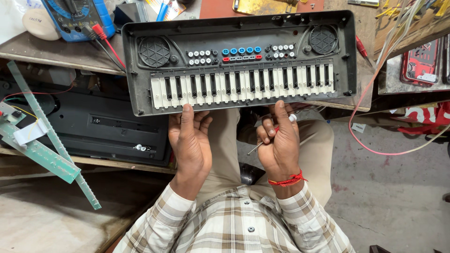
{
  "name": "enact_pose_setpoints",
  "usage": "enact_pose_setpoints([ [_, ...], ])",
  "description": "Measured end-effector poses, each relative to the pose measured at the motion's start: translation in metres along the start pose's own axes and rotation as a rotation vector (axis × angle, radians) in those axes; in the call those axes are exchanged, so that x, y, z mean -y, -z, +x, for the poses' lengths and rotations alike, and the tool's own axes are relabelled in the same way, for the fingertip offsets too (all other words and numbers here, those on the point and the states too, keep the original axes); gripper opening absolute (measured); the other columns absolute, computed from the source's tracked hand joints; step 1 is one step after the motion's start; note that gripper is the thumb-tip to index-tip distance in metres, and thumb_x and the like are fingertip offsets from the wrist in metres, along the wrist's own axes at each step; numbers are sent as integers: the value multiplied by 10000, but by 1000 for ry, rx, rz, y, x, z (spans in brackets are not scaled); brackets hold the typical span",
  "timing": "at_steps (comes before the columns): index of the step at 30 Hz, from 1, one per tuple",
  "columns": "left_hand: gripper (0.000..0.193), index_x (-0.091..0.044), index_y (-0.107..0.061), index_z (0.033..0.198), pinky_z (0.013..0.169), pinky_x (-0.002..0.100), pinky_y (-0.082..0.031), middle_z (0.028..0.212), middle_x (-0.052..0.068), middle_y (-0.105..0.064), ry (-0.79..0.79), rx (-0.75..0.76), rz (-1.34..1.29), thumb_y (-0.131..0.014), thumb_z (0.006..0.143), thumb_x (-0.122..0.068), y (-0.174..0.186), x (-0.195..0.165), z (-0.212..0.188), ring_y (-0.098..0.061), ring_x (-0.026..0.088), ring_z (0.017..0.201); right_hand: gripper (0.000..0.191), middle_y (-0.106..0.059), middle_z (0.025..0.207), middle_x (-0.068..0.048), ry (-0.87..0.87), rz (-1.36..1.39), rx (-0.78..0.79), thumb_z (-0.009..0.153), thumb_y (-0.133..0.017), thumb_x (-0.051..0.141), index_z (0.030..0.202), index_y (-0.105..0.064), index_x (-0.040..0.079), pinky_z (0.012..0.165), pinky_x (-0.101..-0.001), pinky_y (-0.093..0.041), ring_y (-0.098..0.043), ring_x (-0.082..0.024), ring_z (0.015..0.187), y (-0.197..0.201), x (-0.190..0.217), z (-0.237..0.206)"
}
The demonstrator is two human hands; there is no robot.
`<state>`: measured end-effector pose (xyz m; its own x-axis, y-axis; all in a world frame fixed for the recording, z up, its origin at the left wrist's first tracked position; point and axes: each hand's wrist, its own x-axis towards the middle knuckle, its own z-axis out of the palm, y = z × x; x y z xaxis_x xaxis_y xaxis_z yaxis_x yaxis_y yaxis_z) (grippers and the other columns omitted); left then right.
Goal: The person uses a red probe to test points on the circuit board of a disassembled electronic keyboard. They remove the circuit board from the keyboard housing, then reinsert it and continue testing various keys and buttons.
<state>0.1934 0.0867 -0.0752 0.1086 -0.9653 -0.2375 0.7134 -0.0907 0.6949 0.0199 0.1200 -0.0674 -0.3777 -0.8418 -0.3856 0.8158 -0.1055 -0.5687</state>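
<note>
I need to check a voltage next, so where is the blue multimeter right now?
In the head view the blue multimeter sits at the top left on the workbench, left of the dark grey toy keyboard, with its red and black leads beside it.

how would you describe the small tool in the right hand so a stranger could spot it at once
Start at the dark grey toy keyboard with black and white keys on the workbench. Both hands grip its near edge; the right hand wears a red thread bracelet. The thin metal-shafted screwdriver pokes out leftward from that fist, the only slim tool in either hand.
</note>
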Motion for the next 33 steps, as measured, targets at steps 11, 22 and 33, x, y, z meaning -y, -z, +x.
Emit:
enact_pose_setpoints([
  [11,347,-126,-535,1252,914,358,-522,1169,11,-623,-43,-9,-1,-688,996,-303,2,-5,0,-627,165,1050,203,-612,856,66,-49,33,-10,985,-725,227,867,-564,186,465,-204,-304,-407,-58,567,-3,-6,-1],
  [22,388,-112,-517,1312,908,350,-522,1201,36,-635,-70,-10,8,-677,1007,-292,6,-11,1,-636,164,1047,115,-616,892,65,-34,18,-13,984,-702,224,955,-606,169,462,-202,-300,-403,-56,554,-7,-7,-2],
  [33,386,-115,-507,1310,933,352,-515,1205,28,-619,-82,-22,20,-682,1010,-283,9,-13,2,-625,158,1056,148,-612,897,64,-47,40,13,1008,-716,247,975,-607,152,464,-215,-298,-394,-56,557,-7,-10,-3],
])
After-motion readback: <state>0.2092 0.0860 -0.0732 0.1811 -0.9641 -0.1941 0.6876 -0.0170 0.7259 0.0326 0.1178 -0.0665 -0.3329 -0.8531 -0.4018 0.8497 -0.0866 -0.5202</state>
